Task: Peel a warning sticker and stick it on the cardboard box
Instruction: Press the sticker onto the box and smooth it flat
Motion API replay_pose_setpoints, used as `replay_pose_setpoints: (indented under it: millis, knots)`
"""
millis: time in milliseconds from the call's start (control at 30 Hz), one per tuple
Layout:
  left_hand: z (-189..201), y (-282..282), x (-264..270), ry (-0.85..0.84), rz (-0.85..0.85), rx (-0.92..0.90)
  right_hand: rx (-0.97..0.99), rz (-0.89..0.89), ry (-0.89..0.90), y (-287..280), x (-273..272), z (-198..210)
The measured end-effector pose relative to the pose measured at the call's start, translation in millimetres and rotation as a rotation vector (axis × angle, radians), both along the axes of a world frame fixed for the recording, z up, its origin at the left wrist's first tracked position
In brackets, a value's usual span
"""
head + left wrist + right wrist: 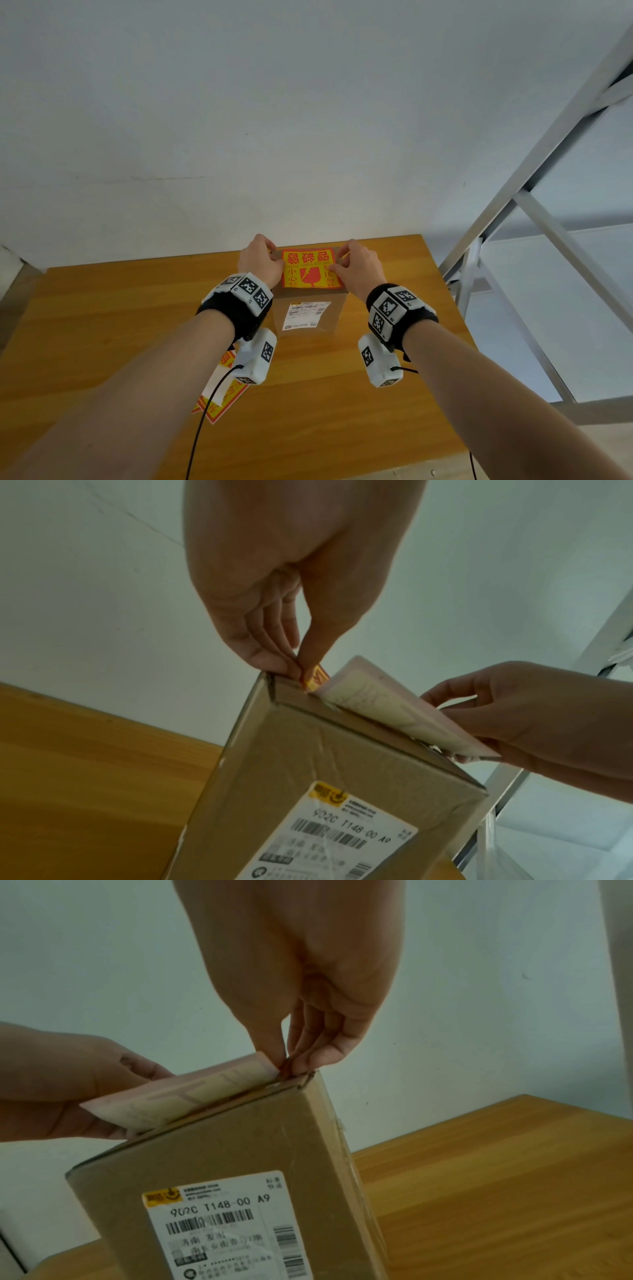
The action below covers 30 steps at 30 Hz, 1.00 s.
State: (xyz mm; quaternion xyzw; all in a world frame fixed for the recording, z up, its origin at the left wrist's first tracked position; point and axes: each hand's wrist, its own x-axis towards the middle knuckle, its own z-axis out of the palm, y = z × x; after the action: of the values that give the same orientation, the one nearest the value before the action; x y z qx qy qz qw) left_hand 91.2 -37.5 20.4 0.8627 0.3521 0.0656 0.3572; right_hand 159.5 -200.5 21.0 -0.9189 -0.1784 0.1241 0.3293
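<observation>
A brown cardboard box [308,315] stands on the wooden table [102,325], its white shipping label [306,315] facing me. A red and yellow warning sticker [310,269] hangs over the box top. My left hand [262,262] pinches its left edge and my right hand [356,267] pinches its right edge. In the left wrist view my left hand [294,664] holds the sticker [387,704] at the box's [308,764] far corner, near edge lifted, pale underside showing. In the right wrist view my right hand [291,1064] pinches the sticker [192,1096] at the box's [240,1145] corner.
A sheet of more red and yellow stickers [222,394] lies on the table under my left forearm. A white wall [274,120] rises right behind the box. A grey metal frame [534,212] stands to the right of the table.
</observation>
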Motion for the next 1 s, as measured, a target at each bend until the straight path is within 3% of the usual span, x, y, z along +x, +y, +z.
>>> replay_pose_setpoints:
  millis: [567,1000]
  knots:
    - [-0.6,-0.7,1.3,0.024,-0.006,0.041,-0.081,0.07,-0.119,5.0,-4.3,2.0]
    - [0.5,0.2,0.3,0.007,-0.015,0.017,-0.043,0.091,-0.101,4.8,-4.4,2.0]
